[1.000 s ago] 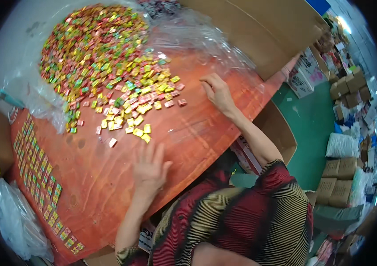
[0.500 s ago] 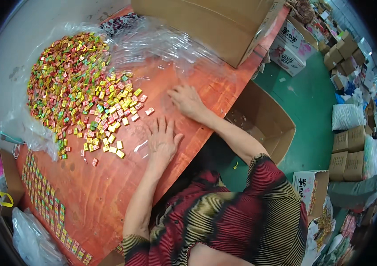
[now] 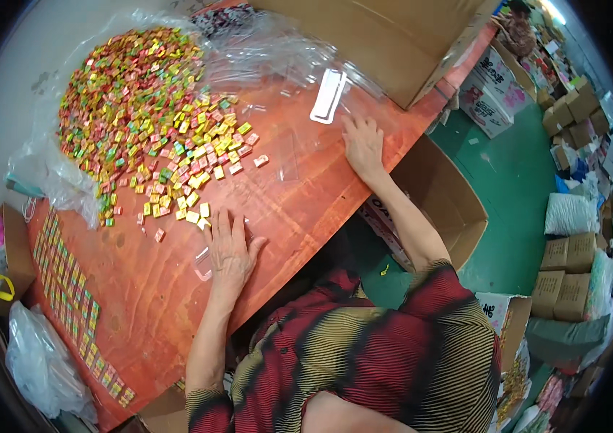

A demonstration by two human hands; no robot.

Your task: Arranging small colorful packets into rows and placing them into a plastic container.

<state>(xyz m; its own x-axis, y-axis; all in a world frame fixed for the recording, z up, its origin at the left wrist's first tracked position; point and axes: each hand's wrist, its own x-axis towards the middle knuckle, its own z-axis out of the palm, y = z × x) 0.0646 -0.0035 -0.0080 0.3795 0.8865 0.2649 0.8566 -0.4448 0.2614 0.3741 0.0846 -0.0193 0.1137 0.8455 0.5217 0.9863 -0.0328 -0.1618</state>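
My left hand (image 3: 230,254) lies flat on the orange-red table (image 3: 285,238), fingers stretched and slightly apart. At its fingers' left edge is a small clear plastic piece (image 3: 203,264), partly covered by the hand. Further right, my right hand (image 3: 365,148) rests on the table with fingers apart, holding nothing I can see. Just beyond its fingertips lies a shiny, rounded-corner clear plastic tray (image 3: 328,97), bright with glare. Another clear plastic piece (image 3: 287,156) sits left of that hand. Loose small wrapped blocks, yellow, red and green (image 3: 198,162), spill from a large pile (image 3: 129,94).
Clear plastic packaging (image 3: 270,54) is heaped at the back beside a large cardboard box (image 3: 386,43). Rows of small coloured packs (image 3: 68,278) line the table's left side. An open carton (image 3: 451,195) stands below the right edge. Stacked boxes (image 3: 566,256) fill the far right.
The view has shifted. My right hand has moved right, away from the loose blocks, and the glaring plastic tray now shows beyond it. My left hand has moved left and nearer me.
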